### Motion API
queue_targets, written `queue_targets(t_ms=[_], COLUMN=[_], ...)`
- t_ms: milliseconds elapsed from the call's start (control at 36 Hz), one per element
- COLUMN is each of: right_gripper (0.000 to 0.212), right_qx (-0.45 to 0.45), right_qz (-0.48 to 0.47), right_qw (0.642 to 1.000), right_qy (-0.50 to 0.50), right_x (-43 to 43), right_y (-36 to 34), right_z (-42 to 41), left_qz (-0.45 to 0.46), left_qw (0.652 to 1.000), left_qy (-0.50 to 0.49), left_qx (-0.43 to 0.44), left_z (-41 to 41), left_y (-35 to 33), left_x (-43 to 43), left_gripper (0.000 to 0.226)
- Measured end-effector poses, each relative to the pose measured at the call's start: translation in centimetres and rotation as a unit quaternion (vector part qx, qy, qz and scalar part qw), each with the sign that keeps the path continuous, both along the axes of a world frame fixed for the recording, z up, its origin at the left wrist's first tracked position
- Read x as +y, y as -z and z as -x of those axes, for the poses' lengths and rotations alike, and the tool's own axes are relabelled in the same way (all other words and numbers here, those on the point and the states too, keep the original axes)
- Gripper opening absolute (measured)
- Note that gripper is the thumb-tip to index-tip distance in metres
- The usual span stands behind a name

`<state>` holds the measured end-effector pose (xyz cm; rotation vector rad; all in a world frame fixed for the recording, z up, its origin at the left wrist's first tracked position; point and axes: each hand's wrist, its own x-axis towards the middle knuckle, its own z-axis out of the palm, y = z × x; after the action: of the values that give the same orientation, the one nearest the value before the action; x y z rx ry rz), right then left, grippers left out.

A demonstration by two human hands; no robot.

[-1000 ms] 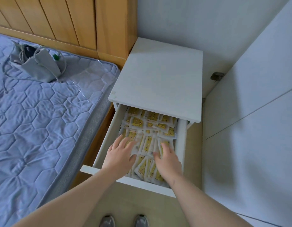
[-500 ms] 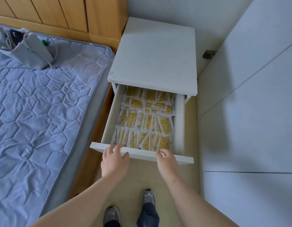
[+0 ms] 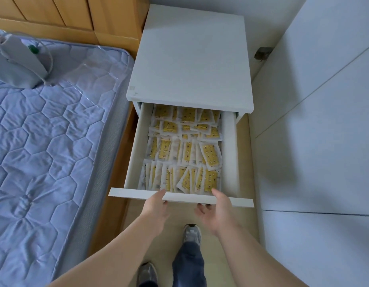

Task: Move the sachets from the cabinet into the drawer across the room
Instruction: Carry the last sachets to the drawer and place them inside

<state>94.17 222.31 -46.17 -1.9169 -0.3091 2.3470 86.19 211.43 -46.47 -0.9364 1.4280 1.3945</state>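
Both are on the drawer (image 3: 131, 193) front edge, left grip (image 3: 156, 206) and right grip (image 3: 217, 206) each clamped over it, sachets (image 3: 183, 154) packed wall to wall inside, so push evenly, I'd say, to keep it sliding straight

Just beyond the left hand (image 3: 155, 206), the white drawer (image 3: 136, 146) holds white sachets (image 3: 209, 156) with dark-dotted yellow panels. Well to that hand's left lies a lavender-blue mattress (image 3: 45, 141) quilted in hexagons, backed by a honey-coloured wooden headboard (image 3: 76, 15).

One drawer (image 3: 138, 194), dozens of sachets (image 3: 185, 154) beyond exact count, one left hand (image 3: 155, 208), one right hand (image 3: 217, 212), two shoes (image 3: 192, 235).
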Motion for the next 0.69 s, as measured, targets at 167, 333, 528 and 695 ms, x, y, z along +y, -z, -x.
queue_targets(t_ms=[167, 333, 528, 695], right_gripper=[0.035, 0.030, 0.032, 0.026], right_qx=[0.006, 0.026, 0.018, 0.020], right_qz=[0.030, 0.027, -0.002, -0.034], right_qw=[0.999, 0.999, 0.998, 0.997], right_qy=[-0.015, -0.032, -0.068, -0.073], right_x=[1.4, 4.5, 8.4, 11.3], right_y=[1.5, 1.6, 1.6, 1.6], right_z=[1.0, 3.4, 6.9, 10.0], left_qz=[0.050, 0.076, 0.035, 0.032], left_qw=[0.999, 0.995, 0.997, 0.995], left_qy=[-0.006, -0.038, -0.050, -0.049], left_qx=[0.016, 0.049, 0.051, 0.080], left_z=[0.9, 3.3, 7.4, 10.9], left_y=[1.3, 1.7, 0.9, 0.5], left_x=[2.1, 5.2, 8.4, 10.7], left_gripper=[0.041, 0.039, 0.044, 0.043])
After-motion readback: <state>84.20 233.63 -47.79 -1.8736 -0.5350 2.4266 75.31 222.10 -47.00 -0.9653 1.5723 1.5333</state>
